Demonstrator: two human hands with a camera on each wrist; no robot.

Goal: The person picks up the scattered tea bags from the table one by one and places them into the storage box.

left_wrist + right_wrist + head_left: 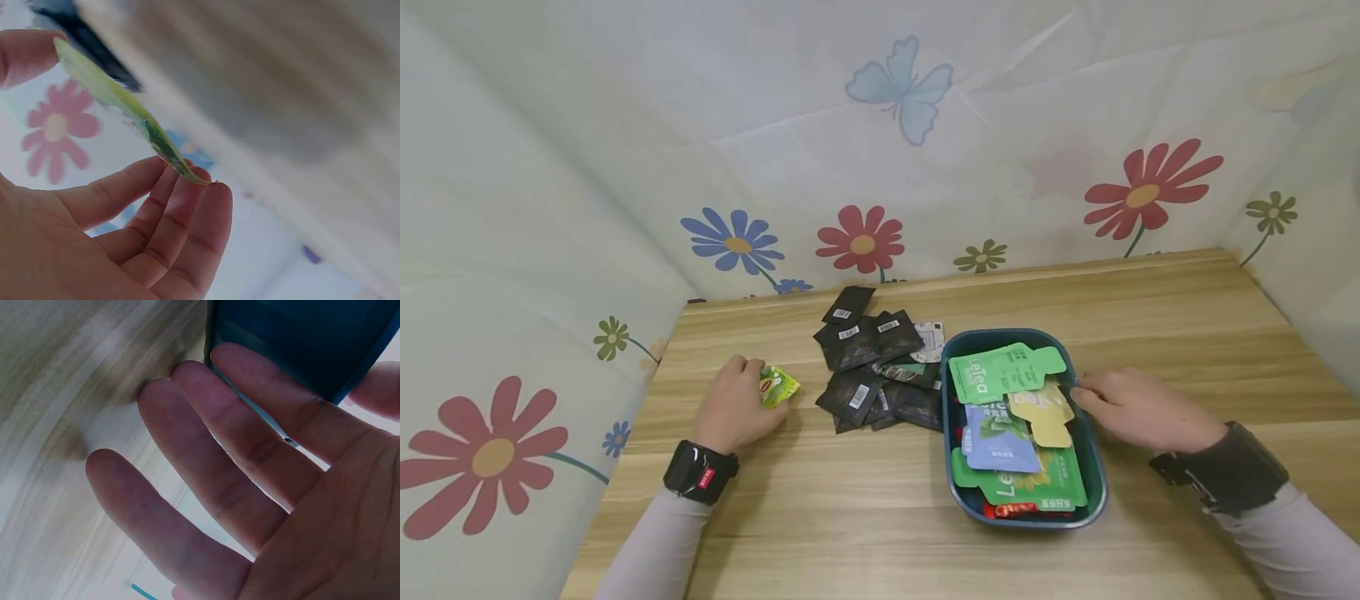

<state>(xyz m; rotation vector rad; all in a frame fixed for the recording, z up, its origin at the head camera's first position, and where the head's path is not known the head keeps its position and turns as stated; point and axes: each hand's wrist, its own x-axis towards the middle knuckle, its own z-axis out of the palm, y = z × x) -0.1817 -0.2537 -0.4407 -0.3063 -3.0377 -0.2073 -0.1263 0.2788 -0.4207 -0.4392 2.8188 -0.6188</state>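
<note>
On the left side of the table, my left hand (737, 406) holds a yellow-green tea bag sachet (778, 386). The left wrist view shows that sachet (119, 97) edge-on, between the thumb and the fingertips. My right hand (1146, 408) is at the right side of a dark blue plastic bin (1103, 487). In the right wrist view its thumb lies at the rim and the fingers extend along the outside of the bin wall (300, 337). Inside the bin lie green (1000, 372), blue (1000, 442) and yellow (1051, 433) tea packets, partly overlapping.
Several black sachets (853, 396) lie in a loose heap just left of the bin, with a white patterned packet (930, 342) partly behind it. The wooden table (820, 517) meets a flower-printed cloth wall (1015, 183) at the back and sides.
</note>
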